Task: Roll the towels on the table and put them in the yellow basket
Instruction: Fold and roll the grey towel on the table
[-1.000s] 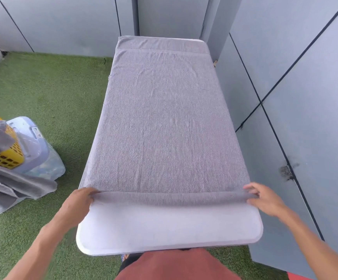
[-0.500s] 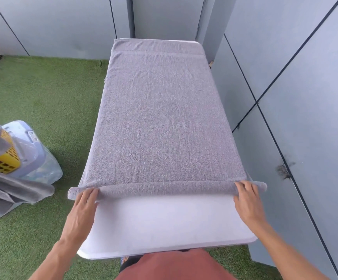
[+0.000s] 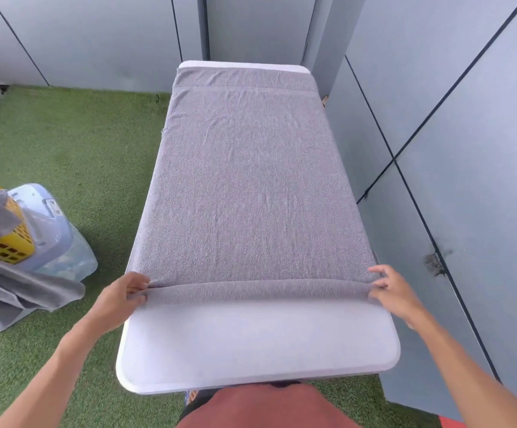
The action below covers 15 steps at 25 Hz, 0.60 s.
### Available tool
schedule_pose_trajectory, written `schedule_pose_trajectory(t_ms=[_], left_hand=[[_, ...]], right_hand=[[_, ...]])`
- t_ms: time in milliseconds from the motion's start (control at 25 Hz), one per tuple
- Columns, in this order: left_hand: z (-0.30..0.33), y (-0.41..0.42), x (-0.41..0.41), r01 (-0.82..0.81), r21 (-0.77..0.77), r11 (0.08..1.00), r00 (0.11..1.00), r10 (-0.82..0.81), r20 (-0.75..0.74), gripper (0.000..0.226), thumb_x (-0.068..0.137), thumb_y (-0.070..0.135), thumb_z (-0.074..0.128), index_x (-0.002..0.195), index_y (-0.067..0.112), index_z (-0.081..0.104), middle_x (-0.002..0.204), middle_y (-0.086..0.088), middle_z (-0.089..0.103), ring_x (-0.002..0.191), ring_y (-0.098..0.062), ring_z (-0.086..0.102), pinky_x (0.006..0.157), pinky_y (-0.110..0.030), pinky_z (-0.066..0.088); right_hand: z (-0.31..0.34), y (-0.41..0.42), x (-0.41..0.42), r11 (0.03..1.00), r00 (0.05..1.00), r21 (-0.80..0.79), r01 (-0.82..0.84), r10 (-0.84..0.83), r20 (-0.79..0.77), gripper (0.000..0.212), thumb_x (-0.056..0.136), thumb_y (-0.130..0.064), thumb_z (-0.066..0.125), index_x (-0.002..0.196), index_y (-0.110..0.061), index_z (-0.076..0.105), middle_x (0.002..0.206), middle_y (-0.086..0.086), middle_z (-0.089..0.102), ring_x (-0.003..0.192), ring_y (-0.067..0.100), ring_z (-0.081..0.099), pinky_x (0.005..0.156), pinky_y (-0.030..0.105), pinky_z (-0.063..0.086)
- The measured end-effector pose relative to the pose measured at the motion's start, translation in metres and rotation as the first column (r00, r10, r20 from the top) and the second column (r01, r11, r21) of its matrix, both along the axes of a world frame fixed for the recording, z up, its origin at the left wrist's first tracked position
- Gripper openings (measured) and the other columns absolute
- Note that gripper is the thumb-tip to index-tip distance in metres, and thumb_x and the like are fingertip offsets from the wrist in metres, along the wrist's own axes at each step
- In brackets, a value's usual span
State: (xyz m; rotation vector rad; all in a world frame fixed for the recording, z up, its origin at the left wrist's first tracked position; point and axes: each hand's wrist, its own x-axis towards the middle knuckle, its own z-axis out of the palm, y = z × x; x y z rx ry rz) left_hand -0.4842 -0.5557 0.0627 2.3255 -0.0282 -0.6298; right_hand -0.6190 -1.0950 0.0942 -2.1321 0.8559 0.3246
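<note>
- No brand, label or writing could be read anywhere in the head view; a small pale patch on the blue bin (image 3: 45, 223) was too blurred to make out.
- The towel (image 3: 251, 186) was grey terry cloth, lightly creased, with a plain woven band across its far end.
- It lay flat on the white table (image 3: 257, 347), covering nearly the whole top from the far end down to a narrow roll at its near edge, with its left side hanging slightly over the table's side.
- The roll ran straight across the table's width, thin and even, with bare white tabletop between it and the person.
- The left hand (image 3: 121, 299) pinched the left end of the roll, thumb under and fingers curled over the cloth, just at the table's left edge.
- The right hand (image 3: 394, 293) gripped the right end of the roll with curled fingers, at the table's right edge.
- The yellow basket (image 3: 7, 242), with a lattice of small holes, stood on the green turf (image 3: 90, 156) well to the left of the table, against the blue bin.
- More grey cloth (image 3: 13, 291) hung over the basket and lay heaped on the turf in front of it.
- Grey panelled walls (image 3: 467, 149) closed in the far and right sides.
- A reddish garment (image 3: 266, 409) showed at the bottom edge.
</note>
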Motion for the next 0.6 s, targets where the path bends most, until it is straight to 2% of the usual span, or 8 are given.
schedule_pose_trajectory(t_ms=[40,120,200,240,320,400,440,600], left_hand=[[0.001,-0.004,0.0,-0.067,0.062,0.996,0.993,0.061,0.1,0.026,0.081,0.001,0.068,0.092,0.025,0.064,0.098,-0.003,0.064,0.092,-0.025,0.061,0.078,-0.034,0.047],[0.001,-0.013,-0.012,-0.13,0.272,0.953,0.937,0.029,0.348,0.013,0.083,0.006,0.068,0.088,0.018,0.069,0.095,-0.005,0.058,0.089,-0.03,0.052,0.075,-0.038,0.042],[-0.004,-0.021,-0.037,-0.11,0.394,0.912,0.851,-0.118,0.511,0.013,0.083,0.003,0.065,0.094,0.011,0.068,0.096,-0.009,0.057,0.084,-0.031,0.047,0.073,-0.044,0.044],[-0.01,-0.023,-0.051,-0.085,0.422,0.902,0.825,-0.174,0.538,0.021,0.081,0.0,0.066,0.1,0.006,0.065,0.101,-0.012,0.057,0.086,-0.032,0.049,0.074,-0.046,0.046],[-0.023,-0.028,-0.068,-0.03,0.438,0.898,0.806,-0.237,0.542,0.045,0.076,0.001,0.072,0.118,-0.002,0.056,0.117,-0.019,0.055,0.105,-0.038,0.05,0.09,-0.049,0.046],[-0.032,-0.031,-0.066,0.013,0.445,0.896,0.808,-0.271,0.523,0.057,0.076,0.001,0.072,0.128,-0.007,0.048,0.127,-0.024,0.051,0.121,-0.04,0.045,0.104,-0.049,0.039],[-0.032,-0.033,-0.058,0.02,0.443,0.896,0.82,-0.268,0.506,0.056,0.077,-0.004,0.069,0.128,-0.007,0.048,0.126,-0.023,0.051,0.12,-0.04,0.045,0.103,-0.049,0.04],[-0.019,-0.032,-0.027,0.003,0.434,0.901,0.89,-0.2,0.409,0.047,0.078,-0.017,0.054,0.12,0.005,0.055,0.107,-0.011,0.056,0.101,-0.032,0.049,0.076,-0.047,0.051]], right_hand=[[-0.002,0.002,0.003,0.998,0.998,-0.053,0.042,-0.04,0.04,0.041,0.077,0.0,0.063,0.105,-0.028,0.056,0.099,0.005,0.061,0.091,0.023,0.06,0.079,0.036,0.047],[-0.01,0.012,-0.004,0.938,0.987,-0.344,0.043,0.013,0.161,0.03,0.075,0.0,0.068,0.089,-0.027,0.062,0.102,0.005,0.055,0.097,0.025,0.054,0.088,0.039,0.044],[-0.019,0.032,-0.024,0.77,0.966,-0.636,-0.053,0.2,0.162,0.019,0.076,-0.005,0.071,0.086,-0.021,0.067,0.1,0.003,0.056,0.098,0.027,0.048,0.089,0.041,0.04],[-0.023,0.042,-0.035,0.716,0.953,-0.692,-0.093,0.266,0.147,0.02,0.076,-0.009,0.072,0.092,-0.018,0.067,0.103,0.003,0.057,0.101,0.028,0.047,0.088,0.042,0.041],[-0.028,0.05,-0.044,0.706,0.938,-0.69,-0.159,0.326,0.118,0.038,0.073,-0.013,0.074,0.108,-0.014,0.06,0.112,0.003,0.057,0.109,0.028,0.047,0.09,0.043,0.043],[-0.032,0.041,-0.029,0.73,0.928,-0.646,-0.221,0.361,0.09,0.048,0.072,-0.008,0.075,0.116,-0.01,0.056,0.116,0.007,0.057,0.113,0.03,0.046,0.098,0.04,0.038],[-0.033,0.035,-0.017,0.748,0.93,-0.614,-0.251,0.362,0.06,0.047,0.072,-0.003,0.073,0.116,-0.007,0.056,0.116,0.01,0.059,0.114,0.032,0.047,0.1,0.039,0.035],[-0.025,0.022,0.013,0.782,0.938,-0.536,-0.318,0.34,-0.06,0.033,0.082,0.005,0.057,0.114,-0.005,0.059,0.112,0.012,0.062,0.114,0.034,0.05,0.1,0.038,0.034]])
